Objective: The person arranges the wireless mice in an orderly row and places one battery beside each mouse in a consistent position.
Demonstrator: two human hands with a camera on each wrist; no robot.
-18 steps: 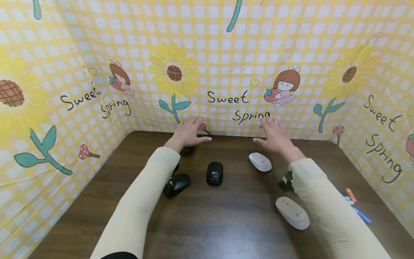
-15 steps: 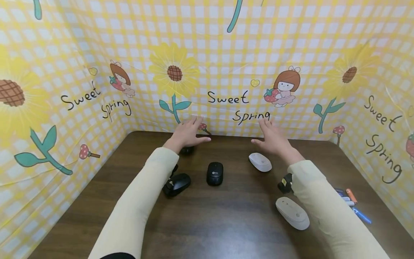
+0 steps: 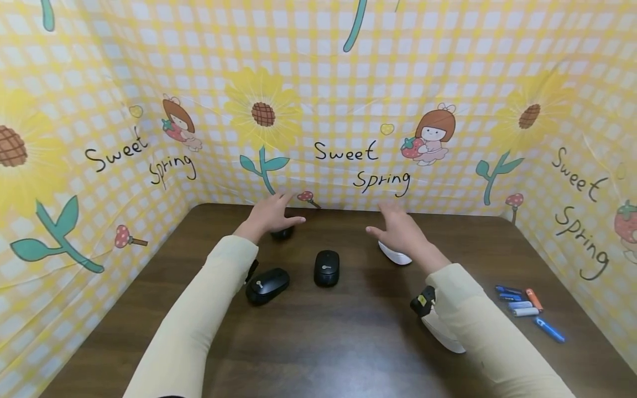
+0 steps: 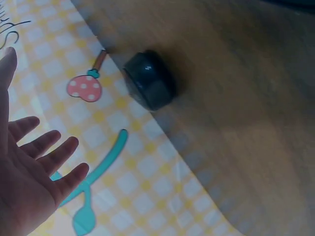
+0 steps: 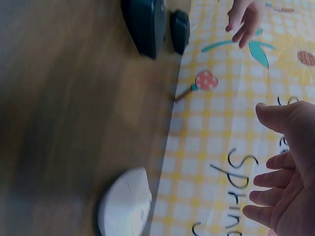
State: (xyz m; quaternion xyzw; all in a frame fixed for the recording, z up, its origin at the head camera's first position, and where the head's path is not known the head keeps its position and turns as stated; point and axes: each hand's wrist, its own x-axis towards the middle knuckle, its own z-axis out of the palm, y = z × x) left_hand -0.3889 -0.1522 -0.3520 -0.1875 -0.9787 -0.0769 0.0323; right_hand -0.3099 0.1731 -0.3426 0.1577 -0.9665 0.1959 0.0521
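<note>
My left hand hovers with fingers spread above the far left of the table, holding nothing. Just under it a black computer mouse is partly covered; the left wrist view shows this mouse whole, apart from the fingers. My right hand, likewise empty and spread, reaches over a white mouse and hides its far part. A second black mouse lies mid-table, and a third black mouse is beside the left forearm. Another white mouse is partly behind the right sleeve.
On the right of the brown table lie several batteries: a blue one nearest, an orange one and others behind. A yellow checked cloth with printed flowers walls in the back and both sides.
Both hands have come back slightly from the cloth and shifted left. The right hand now overlaps the far white mouse, its sleeve covers more of the near one, and the batteries show fully.
</note>
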